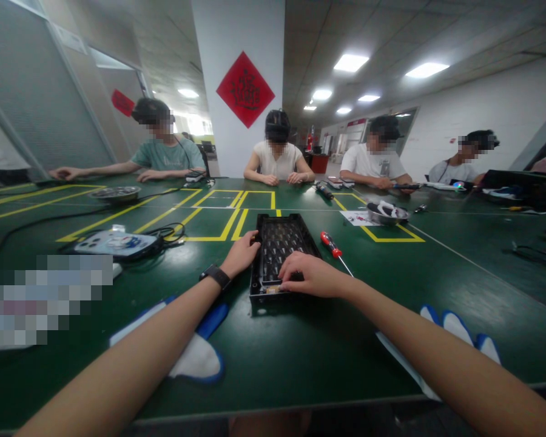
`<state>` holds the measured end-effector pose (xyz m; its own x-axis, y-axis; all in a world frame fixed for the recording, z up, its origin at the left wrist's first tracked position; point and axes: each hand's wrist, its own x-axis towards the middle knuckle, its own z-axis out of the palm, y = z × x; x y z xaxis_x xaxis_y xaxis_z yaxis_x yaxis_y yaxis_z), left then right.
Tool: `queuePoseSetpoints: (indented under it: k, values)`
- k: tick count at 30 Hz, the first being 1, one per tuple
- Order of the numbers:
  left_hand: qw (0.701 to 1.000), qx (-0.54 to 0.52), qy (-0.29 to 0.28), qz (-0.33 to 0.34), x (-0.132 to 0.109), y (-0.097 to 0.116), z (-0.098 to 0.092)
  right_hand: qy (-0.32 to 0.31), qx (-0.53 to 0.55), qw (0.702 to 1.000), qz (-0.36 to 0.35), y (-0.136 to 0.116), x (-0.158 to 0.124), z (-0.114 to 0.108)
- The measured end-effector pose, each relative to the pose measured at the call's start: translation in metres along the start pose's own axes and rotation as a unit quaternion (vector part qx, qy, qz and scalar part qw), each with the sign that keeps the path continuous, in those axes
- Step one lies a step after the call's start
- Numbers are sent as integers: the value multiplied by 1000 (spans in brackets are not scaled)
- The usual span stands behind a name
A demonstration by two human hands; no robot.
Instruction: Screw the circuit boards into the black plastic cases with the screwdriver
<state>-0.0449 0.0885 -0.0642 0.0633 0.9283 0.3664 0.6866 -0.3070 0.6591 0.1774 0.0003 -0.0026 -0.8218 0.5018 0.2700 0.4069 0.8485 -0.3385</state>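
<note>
A shallow black case lies on the green table in front of me, with rows of small metal pieces standing in it that look like screwdriver bits. My left hand grips its left side wall, thumb and fingers on the rim. Over the near right part of the case, my right hand has its fingers bent and drawn together; whatever is between the fingertips is hidden. By those fingertips, a small beige piece shows at the case's near end. A screwdriver with a red and black handle lies right of the case.
White and blue gloves lie under my left forearm, another glove by my right. A phone with cables is at left. Metal bowls stand farther off. Several people sit across the table.
</note>
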Motion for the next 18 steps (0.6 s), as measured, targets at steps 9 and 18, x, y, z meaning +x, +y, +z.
queuePoseSetpoints:
  k: [9, 18]
  values:
    - [1000, 2, -2, 0, 0, 0, 0, 1, -7, 1000, 5, 0, 0, 1]
    - [1000, 5, -1, -3, 0, 1, 0, -4, -6, 1000, 1, 2, 1, 3]
